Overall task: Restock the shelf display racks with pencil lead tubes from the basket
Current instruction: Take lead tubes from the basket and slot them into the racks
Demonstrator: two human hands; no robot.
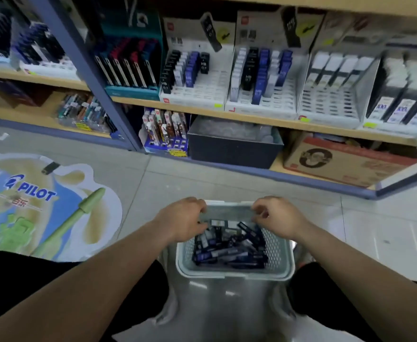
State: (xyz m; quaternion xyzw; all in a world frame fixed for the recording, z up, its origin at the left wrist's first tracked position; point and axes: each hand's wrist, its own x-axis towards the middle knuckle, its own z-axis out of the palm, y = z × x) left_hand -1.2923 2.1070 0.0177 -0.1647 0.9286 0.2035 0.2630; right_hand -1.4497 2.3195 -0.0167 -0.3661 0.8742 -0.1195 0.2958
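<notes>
Pencil lead tubes, dark blue and black, lie heaped in one pale perforated basket. There are well over a dozen, too jumbled for an exact count. The basket sits low between the person's knees on a shiny grey surface, directly in front of the shelf, likely so that stock and racks are both within arm's reach.

Two bare hands meet at the basket's far rim. The left hand curls its fingers over the left end of that rim, thumb underneath. The right hand pinches the right end with bent fingers. Neither holds a tube. The grip looks meant to steady or shift the basket before picking begins.

On the middle shelf stand three white slotted display racks side by side:
- The left rack has about four short rows of tubes at the back and one tube standing apart.
- The middle rack has about five rows at the back.
- The right rack has about four rows of white packs.

All three have bare front slots, so restocking appears barely begun.

Below the racks, the bottom shelf holds one dark bin and one cardboard box. A Pilot floor sticker lies to the left.
</notes>
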